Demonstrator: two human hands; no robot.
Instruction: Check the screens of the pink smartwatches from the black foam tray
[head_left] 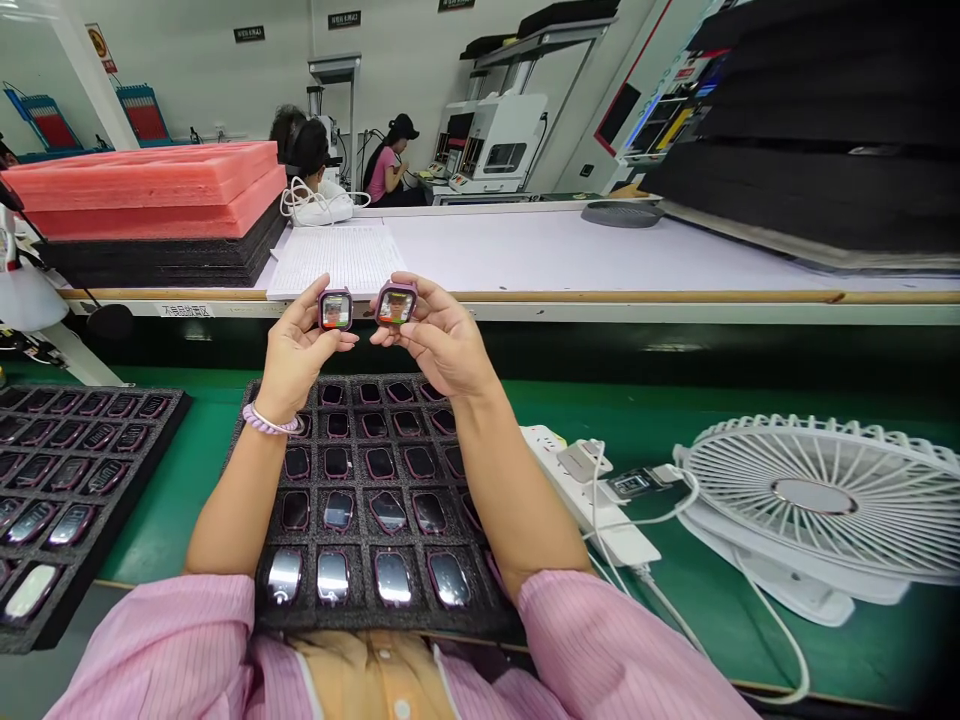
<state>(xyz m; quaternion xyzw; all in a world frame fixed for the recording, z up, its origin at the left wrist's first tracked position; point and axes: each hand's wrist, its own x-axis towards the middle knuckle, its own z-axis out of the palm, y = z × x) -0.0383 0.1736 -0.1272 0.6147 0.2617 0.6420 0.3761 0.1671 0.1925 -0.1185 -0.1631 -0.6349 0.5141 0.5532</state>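
Note:
My left hand [295, 350] grips a purple-rimmed smartwatch case [335, 310] by its edges, its screen lit and facing me. In my right hand [446, 345] is a second smartwatch case [396, 304] of the same kind, also lit, slightly tilted, with the thumb at its lower edge. The two watches are side by side, a small gap apart, above the bench. Below them lies a black foam tray [360, 480] with several rows of dark-screened watch cases, partly covered by my forearms.
Another foam tray of watches [82, 440] lies left. A white power strip [600, 500] and white fan [817, 500] with cables stand right. Behind are pink foam blocks [150, 185], paper sheets [337, 255] and stacked black foam [817, 150]. Other people sit farther back.

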